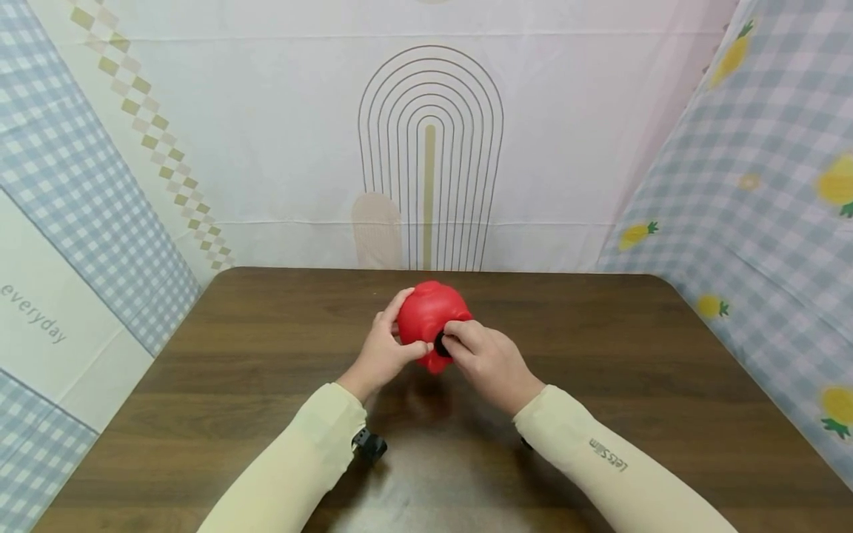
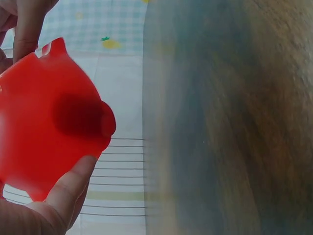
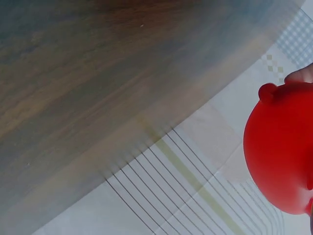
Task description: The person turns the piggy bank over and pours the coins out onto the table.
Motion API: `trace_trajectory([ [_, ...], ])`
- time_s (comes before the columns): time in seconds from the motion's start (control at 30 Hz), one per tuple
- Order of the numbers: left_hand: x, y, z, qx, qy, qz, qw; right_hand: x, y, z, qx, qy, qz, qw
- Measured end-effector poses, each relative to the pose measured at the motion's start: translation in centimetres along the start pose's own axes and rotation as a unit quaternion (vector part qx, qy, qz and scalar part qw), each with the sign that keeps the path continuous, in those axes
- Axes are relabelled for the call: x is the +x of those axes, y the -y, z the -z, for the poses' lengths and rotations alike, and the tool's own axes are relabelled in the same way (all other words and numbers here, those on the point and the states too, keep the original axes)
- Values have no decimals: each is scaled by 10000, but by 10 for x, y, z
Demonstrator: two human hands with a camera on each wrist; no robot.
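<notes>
A glossy red piggy bank (image 1: 429,309), held up over the table, is tilted so that a black round plug (image 1: 440,344) on it faces the person. My left hand (image 1: 380,348) grips the bank from the left side, the thumb lying close to the plug. From the right, my right hand (image 1: 489,361) pinches at the plug with thumb and curled fingers, which cover part of it. The left wrist view shows the red body (image 2: 44,127) large, with a snout-like bump and a small pointed ear. Only a part of the bank (image 3: 279,147) enters the right wrist view.
The dark brown wooden table (image 1: 266,318) extends below and around the hands. Behind it hangs a white cloth (image 1: 280,133) with arch lines. A checked cloth with pineapples (image 1: 766,244) hangs at the right, and another checked cloth (image 1: 60,96) at the left.
</notes>
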State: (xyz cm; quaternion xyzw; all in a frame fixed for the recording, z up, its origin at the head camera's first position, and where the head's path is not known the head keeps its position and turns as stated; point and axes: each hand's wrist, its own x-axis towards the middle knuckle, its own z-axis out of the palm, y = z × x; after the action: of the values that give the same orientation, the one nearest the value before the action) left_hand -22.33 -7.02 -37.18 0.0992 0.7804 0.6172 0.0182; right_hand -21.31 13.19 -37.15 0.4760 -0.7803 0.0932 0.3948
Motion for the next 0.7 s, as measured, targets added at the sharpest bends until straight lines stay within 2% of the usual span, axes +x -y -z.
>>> trace_trajectory([
  [0.13, 0, 2, 1, -13, 94, -17, 10000, -1, 0, 1, 5, 6, -10, 10000],
  [0.5, -4, 4, -7, -175, -51, -36, 9998, 2, 6, -1, -319, -367, -536, 9974],
  [0.7, -6, 2, -10, -278, -174, -22, 9995, 3, 7, -2, -519, -405, -711, 9953],
])
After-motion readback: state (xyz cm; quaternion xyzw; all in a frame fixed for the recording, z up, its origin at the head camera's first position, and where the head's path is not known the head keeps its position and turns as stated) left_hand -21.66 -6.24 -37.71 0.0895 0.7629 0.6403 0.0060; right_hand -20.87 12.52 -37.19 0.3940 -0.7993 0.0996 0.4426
